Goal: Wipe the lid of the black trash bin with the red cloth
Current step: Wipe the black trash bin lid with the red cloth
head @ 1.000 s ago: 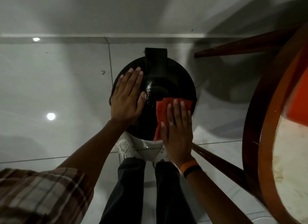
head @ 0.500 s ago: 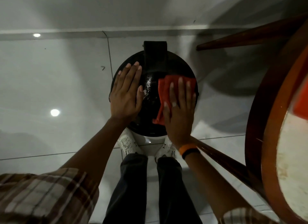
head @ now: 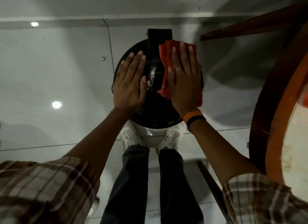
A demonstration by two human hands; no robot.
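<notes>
Red cloth (head: 166, 60), soft and limp, lies bunched under the flat, spread right hand (head: 184, 81) on the lid (head: 156, 107); it needs palm pressure, not a pinch. Left hand (head: 129, 85), spread flat beside it, steadies the slick, probably light lid.

On the glossy grey tiled floor (head: 55, 70) stand the black trash bin (head: 155, 112), two white shoes (head: 130, 136) just before it, and dark wooden legs (head: 211, 187) at the right edge.
</notes>
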